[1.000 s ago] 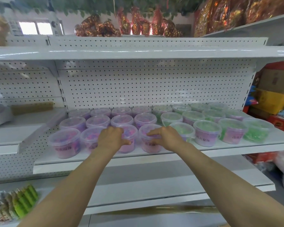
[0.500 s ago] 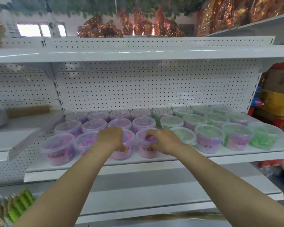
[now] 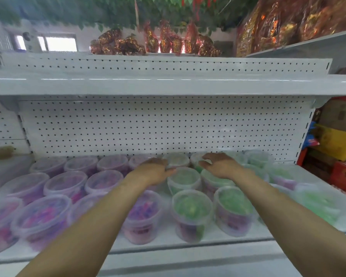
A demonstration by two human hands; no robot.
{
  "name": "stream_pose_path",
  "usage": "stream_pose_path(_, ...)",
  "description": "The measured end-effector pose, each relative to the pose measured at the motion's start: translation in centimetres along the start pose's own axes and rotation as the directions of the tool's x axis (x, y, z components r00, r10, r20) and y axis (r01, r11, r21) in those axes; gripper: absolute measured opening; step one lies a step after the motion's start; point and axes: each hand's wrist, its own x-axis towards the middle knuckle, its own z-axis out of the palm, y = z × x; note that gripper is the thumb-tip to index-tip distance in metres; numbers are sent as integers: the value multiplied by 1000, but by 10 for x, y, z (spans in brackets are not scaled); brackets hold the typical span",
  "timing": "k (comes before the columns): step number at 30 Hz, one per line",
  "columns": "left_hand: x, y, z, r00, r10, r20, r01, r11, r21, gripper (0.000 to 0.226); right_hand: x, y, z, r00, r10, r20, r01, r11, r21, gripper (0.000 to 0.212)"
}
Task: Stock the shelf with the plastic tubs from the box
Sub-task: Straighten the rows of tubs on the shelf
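As I reach deep over the white metal shelf (image 3: pixel 164 245), my left hand (image 3: pixel 155 171) lies with its fingers nearly straight against a round clear plastic tub of pale green filling (image 3: pixel 177 159) in the back row. My right hand (image 3: pixel 218 166) hovers loosely spread, holding nothing, over the neighbouring tub (image 3: pixel 195 159). I'd push low on the walls, squaring the row to the perforated white back panel (image 3: pixel 148 126). Tubs stand upright, lids up, long axis vertical.

About twelve purple tubs (image 3: pixel 65 182) and twelve green tubs (image 3: pixel 190 208).
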Motion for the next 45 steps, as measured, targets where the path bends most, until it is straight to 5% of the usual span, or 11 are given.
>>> stream_pose_path(6,55,34,25,991,-13,130,14,1000,-7,70,48,32,17,990,-55,127,57,998,-16,62)
stream_pose_path(10,71,41,42,992,-86,92,87,996,-3,75,66,38,27,980,-117,164,127,991,-49,58)
stream_pose_path(20,75,37,49,985,-174,-10,175,980,100,72,74,26,33,967,-224,125,228,974,-15,43)
stream_pose_path(25,69,32,46,982,-180,52,179,984,24,77,69,29,26,963,-247,104,241,968,69,45)
stream_pose_path(36,15,76,32,995,66,72,-63,997,-38,63,8,40,9,978,-166,125,174,983,-60,48)
stream_pose_path(45,-16,89,29,998,-6,70,4,999,38,62,-27,35,16,994,-71,83,78,994,-81,43)
